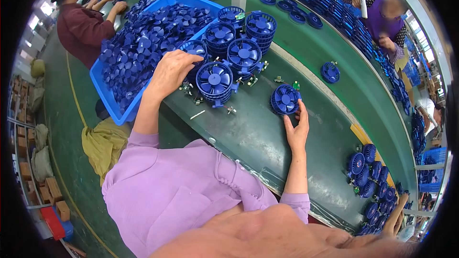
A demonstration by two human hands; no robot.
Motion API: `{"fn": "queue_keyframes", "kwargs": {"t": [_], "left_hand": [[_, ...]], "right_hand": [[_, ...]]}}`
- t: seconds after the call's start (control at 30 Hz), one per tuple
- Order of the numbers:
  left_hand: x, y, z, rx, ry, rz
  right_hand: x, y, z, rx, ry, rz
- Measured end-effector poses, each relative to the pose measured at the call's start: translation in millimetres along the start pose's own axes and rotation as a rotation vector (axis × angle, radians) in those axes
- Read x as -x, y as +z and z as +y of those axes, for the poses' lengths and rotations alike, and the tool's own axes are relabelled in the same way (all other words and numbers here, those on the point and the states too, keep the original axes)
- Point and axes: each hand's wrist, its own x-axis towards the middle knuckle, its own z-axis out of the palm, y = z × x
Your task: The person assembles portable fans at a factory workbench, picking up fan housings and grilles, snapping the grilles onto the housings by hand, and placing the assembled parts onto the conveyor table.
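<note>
My left hand [173,72] curls over the rim of a small blue fan [192,46] in the stacks by the crate. Its thumb side is partly hidden, and I cannot tell whether that fan is lifted. My right hand [297,133] has thumb and fingers against the lower right edge of another small blue fan [285,99], which lies face up on the dark green bench. A green circuit board [296,85] shows beside that fan. Between my hands stand several stacks of caged blue fans [214,79], with little boards and wires hanging at their sides.
A blue crate [111,104] heaped with loose fan blades [143,43] stands at the left. Beyond the bench runs a green conveyor belt [306,43] carrying a single fan [330,72]. More fans [367,172] cluster at the right. Co-workers sit at the far left and far right.
</note>
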Motion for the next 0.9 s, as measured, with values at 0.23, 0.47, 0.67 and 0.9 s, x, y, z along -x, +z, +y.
{"fn": "queue_keyframes", "kwargs": {"t": [0.23,0.47,0.67,0.9], "left_hand": [[-4.5,7.4,62.2,0.204,-0.001,0.313],[-27.2,95.8,159.5,0.578,0.216,-0.001],[-60.8,178.8,148.8,0.335,0.104,-0.059],[-89.3,200.4,164.6,0.324,-0.048,-0.038]], "right_hand": [[4.2,5.1,7.2,0.062,-0.094,0.041],[-18.1,-10.4,6.5,-0.065,-0.117,-0.068],[-83.0,-58.8,54.4,0.066,-0.054,0.154],[-143.7,-84.1,123.2,0.467,0.04,0.228]]}}
